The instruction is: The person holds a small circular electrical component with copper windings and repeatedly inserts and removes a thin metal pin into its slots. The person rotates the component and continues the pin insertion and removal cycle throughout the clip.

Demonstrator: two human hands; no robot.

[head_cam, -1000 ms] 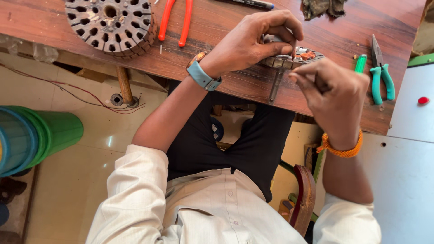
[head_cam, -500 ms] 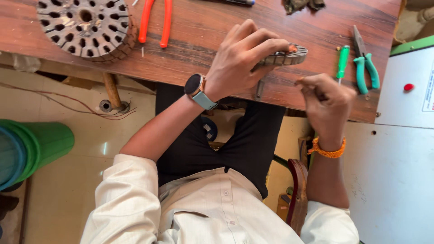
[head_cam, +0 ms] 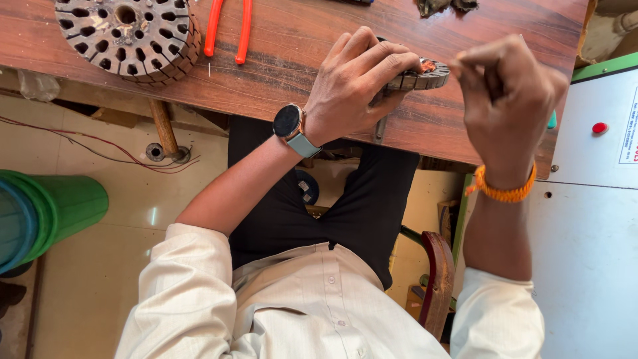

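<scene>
- Your right hand [head_cam: 508, 100] has come up and away from the stator [head_cam: 415, 78] since half a second ago; then it sat lower, near the desk's front edge, and now it is raised toward the camera, just right of the part.
- Your left hand [head_cam: 355, 83] has stayed where it was, clamped over the stator; the view has shifted slightly, so the rotor [head_cam: 126, 36] and pliers [head_cam: 229, 26] sit further left than before.
- The stator lies flat on the desk [head_cam: 279, 73] near its front edge, mostly under your left fingers; only its toothed right rim and a bit of copper winding show.
- Left hand: palm down, fingers spread and curled over the part, wrist with the watch [head_cam: 292, 126] hanging off the desk edge.
- Right hand: back toward the camera, fingers bunched into a pinch at the top; I cannot tell whether anything is held in it. An orange band [head_cam: 502, 189] circles the wrist.
- Farther out: the rotor at the desk's far left, the red-handled pliers beside it, a green bin [head_cam: 60, 206] on the floor, a white cabinet [head_cam: 591, 219] to your right.
</scene>
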